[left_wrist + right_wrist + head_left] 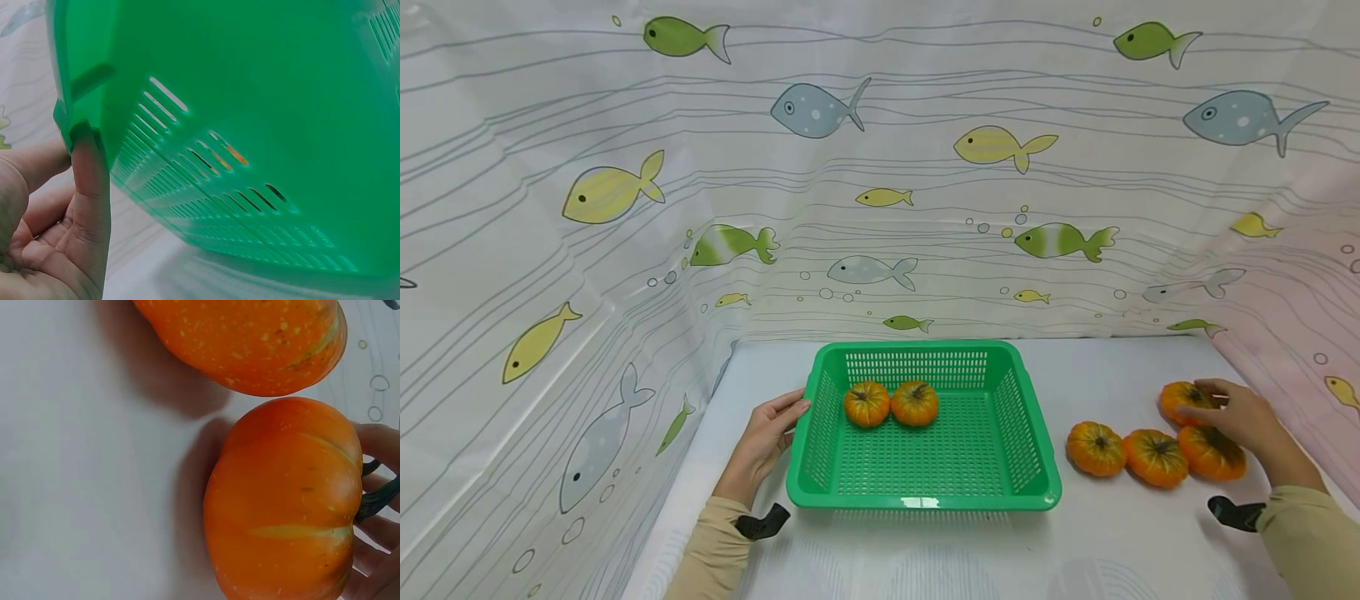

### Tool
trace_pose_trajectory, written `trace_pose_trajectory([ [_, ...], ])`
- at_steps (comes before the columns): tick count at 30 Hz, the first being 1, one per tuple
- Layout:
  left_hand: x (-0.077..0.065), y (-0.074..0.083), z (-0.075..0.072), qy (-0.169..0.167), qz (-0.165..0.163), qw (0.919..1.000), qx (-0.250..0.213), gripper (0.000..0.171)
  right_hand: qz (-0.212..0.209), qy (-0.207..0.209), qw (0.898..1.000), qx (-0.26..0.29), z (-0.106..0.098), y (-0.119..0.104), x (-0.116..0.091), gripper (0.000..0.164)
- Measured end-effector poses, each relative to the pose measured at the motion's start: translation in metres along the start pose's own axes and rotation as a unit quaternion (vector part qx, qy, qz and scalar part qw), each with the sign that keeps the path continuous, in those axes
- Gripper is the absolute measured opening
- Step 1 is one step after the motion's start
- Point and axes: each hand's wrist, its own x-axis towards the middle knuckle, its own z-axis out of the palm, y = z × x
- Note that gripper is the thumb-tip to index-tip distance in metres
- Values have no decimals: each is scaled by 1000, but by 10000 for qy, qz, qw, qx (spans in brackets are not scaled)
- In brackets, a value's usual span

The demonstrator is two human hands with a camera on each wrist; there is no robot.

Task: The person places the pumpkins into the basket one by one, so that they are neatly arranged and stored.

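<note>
A green plastic basket (923,502) stands on the white table with two small orange pumpkins (867,405) side by side in its far left part. My left hand (763,442) pinches the basket's left rim between thumb and fingers, seen close up in the left wrist view. At the right, my right hand (1243,417) holds the rearmost orange pumpkin (1180,400), thumb in front and fingers over its far side. Just before it sits another pumpkin (1213,457), which hides part of the right fingers (378,447) in the right wrist view.
Two more pumpkins (1096,448) lie in a row between the basket and the right hand's group. A white sheet (917,183) printed with fish rises behind the table and along both sides. Dark straps (763,523) sit on both wrists.
</note>
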Motion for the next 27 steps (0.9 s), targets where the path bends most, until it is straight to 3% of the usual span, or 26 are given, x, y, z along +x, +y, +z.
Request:
trace_pose_trajectory([
  [15, 1, 0, 0, -2, -15, 10000, -27, 55, 77, 109, 9999, 85, 3, 6, 3, 94],
  [27, 1, 0, 0, -56, 30, 10000, -36, 55, 181, 164, 9989, 393, 0, -3, -2, 100],
])
